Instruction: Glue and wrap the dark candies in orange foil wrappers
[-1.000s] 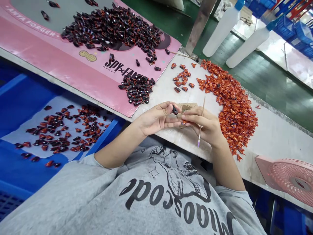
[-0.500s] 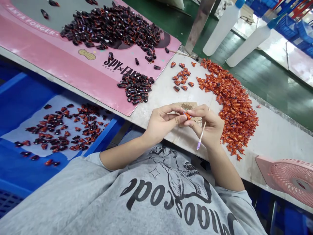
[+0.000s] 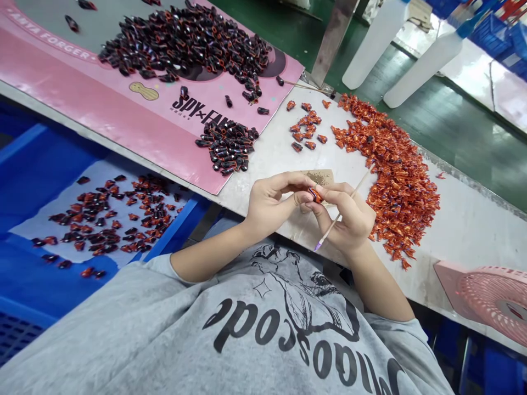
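A small orange-and-dark plastic piece [image 3: 315,195] is pinched between the fingertips of both hands, over the table's near edge. My left hand [image 3: 269,206] is closed on it from the left. From the right, my right hand [image 3: 349,216] holds it with thumb and fingers. A thin pale stick with a purple end [image 3: 328,232] also sits in my right hand, slanting down toward my shirt. Behind the fingers lies a brown cardboard scrap [image 3: 319,176] with dark specks, partly hidden. Some loose orange-and-dark pieces [image 3: 307,123] lie beyond it.
A large heap of orange pieces [image 3: 397,181] lies right. Black pieces [image 3: 189,44] cover part of a pink printed mat [image 3: 173,142]. A blue bin [image 3: 45,159] with mixed pieces stands lower left. A pink fan [image 3: 494,299] and white bottles [image 3: 374,46] are at the right.
The piece between my fingers has turned and now shows a dark side. The stick has tilted, its purple end moving left. My hands stay in nearly the same place.
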`<state>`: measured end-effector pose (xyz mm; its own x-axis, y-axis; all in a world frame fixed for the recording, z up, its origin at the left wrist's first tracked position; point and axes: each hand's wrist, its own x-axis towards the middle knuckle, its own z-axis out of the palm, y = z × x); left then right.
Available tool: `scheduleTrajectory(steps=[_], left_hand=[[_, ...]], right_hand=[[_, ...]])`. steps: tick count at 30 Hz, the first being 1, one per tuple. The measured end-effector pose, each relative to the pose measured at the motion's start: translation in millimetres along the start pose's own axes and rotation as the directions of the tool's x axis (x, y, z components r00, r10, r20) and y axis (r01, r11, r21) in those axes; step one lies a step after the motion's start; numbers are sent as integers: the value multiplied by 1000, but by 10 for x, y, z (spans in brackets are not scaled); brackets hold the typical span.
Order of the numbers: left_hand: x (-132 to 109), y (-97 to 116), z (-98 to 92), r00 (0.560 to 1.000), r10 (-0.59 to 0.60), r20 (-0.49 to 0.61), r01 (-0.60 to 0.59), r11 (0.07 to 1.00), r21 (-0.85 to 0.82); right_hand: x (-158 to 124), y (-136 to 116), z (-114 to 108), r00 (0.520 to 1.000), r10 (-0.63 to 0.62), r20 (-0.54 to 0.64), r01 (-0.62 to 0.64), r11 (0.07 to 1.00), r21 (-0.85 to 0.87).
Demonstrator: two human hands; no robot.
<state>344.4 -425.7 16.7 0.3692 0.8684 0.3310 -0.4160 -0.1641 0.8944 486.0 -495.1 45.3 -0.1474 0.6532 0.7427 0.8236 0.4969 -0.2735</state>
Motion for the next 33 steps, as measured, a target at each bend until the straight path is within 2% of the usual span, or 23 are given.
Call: scheduleTrajectory(steps=[3, 5, 9, 12, 17, 19, 24, 28, 31, 33], left_hand=[[33, -29, -39, 964, 251, 94, -262, 956, 133], [40, -46, -48, 924, 359, 129, -379, 906, 188], [21, -72, -33, 875, 467, 127, -484, 845, 226], [15, -72, -24, 866, 484, 128, -500, 837, 221], [47, -42, -46, 872, 474, 126, -490, 851, 190], [57, -28, -63, 890, 437, 134, -454, 877, 157], [57, 28, -92, 956, 212, 200, -236, 967, 100], [59, 92, -92, 950, 70, 303, -111, 987, 120], [57, 101, -86, 946, 38, 321, -64, 995, 71], [48, 83, -83, 948, -1, 319, 5, 1000, -10]], right_hand=[[-9, -21, 4, 1000, -26, -8, 26, 1000, -14], [-15, -38, 13, 999, -28, -17, 28, 1000, -4], [-21, -74, 26, 998, -47, -29, 48, 999, 21], [-20, -82, 24, 998, -59, -29, 59, 998, 17], [-2, -63, 3, 997, -58, -46, 60, 998, 31], [11, -51, -9, 997, -53, -52, 55, 998, 31], [30, -14, -29, 996, -57, -74, 57, 998, -6], [30, 2, -37, 996, -89, -13, 89, 994, 58], [35, -10, -45, 996, -87, 8, 86, 992, 95], [39, -21, -53, 999, -40, 0, 40, 995, 88]])
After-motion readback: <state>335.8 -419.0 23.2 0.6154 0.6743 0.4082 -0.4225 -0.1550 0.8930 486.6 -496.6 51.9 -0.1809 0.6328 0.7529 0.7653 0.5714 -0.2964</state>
